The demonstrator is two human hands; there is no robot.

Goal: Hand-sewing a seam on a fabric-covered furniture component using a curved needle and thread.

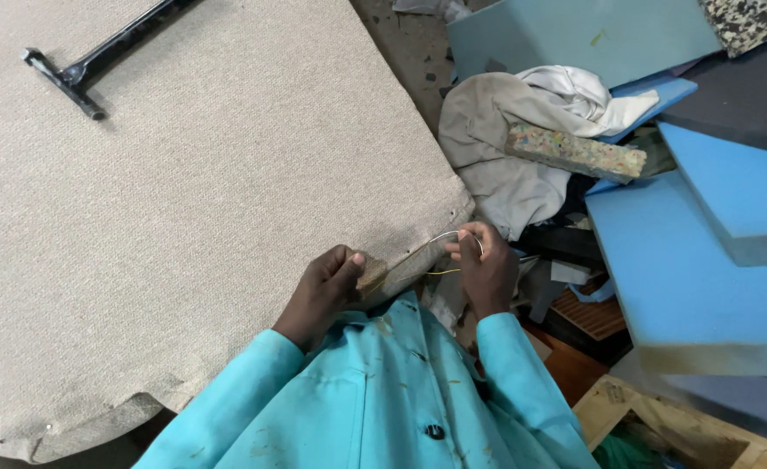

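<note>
Head view, nearest first: the turquoise work coat [383, 399] fills the lower centre. Above it the left hand [327, 291] has its fingers clamped together on the folded edge of the beige upholstery fabric [184, 217], where a strip of the panel's underside [405, 269] shows. At 3 o'clock from it, the right hand [486, 269] has its fingers pinched together on a thin pale thread [446, 236], which loops from the fabric corner; a needle probably sits in the pinch, but it is too small to confirm.

Procedure, as a judgement: keep the fold held taut with the left hand, draw the thread straight away from the edge without slack, and place stitches close to the corner so the cover lies flat.

Containers: a wooden crate [652, 426] at 5 o'clock holds something green, partly hidden.

Farther out, at 2 o'clock, lie crumpled grey cloth [496, 148], a speckled foam block [574, 152] and stacked blue foam slabs [696, 252]. At 11 o'clock a black metal bar [88, 61] rests on the fabric.
</note>
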